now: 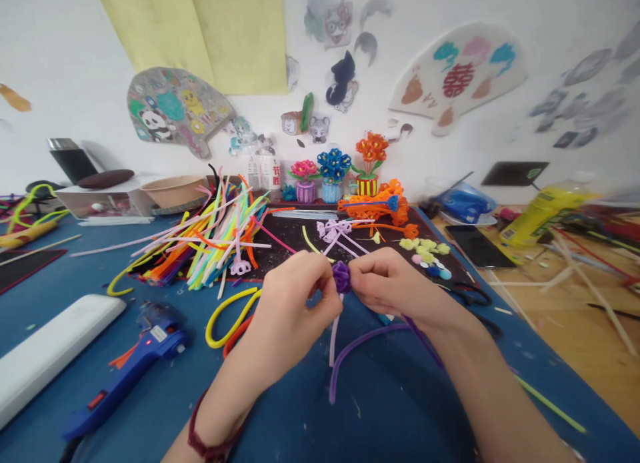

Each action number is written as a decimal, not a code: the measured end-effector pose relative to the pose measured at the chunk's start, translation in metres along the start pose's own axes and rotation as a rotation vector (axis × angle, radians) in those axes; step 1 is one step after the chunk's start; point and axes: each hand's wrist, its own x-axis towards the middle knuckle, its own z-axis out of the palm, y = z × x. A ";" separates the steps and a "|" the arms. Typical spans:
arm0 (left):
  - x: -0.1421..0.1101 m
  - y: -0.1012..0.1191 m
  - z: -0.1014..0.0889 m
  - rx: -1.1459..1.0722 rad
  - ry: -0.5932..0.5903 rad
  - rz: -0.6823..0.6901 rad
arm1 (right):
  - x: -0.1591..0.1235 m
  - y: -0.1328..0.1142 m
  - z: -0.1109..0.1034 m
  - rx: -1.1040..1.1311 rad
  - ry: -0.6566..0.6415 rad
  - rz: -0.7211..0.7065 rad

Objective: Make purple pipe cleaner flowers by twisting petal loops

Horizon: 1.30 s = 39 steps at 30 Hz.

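Blue covering spreads over the worktop (410, 409), below a wall (240, 126) hung with painted fans (175, 109). Above it, between both hands, is the purple bloom (342, 277), with a pale lilac stem (335, 336) dropping beneath. The left hand (295, 306) has a narrow grip on its near-left side; the right hand (390, 283) pinches the opposite edge. Best to steady the bloom with one grip while the other presses gently, since fuzzy loops probably flatten easily, and to leave the curving purple strand (367, 335) untangled.

left grip (297, 309): pinched, knuckles up | right grip (393, 283): pinched, fingertips leftward | forearms (240, 389): angled inward
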 end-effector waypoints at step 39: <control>0.005 -0.011 -0.011 -0.176 -0.028 -0.183 | 0.007 0.003 0.012 -0.788 0.334 -0.499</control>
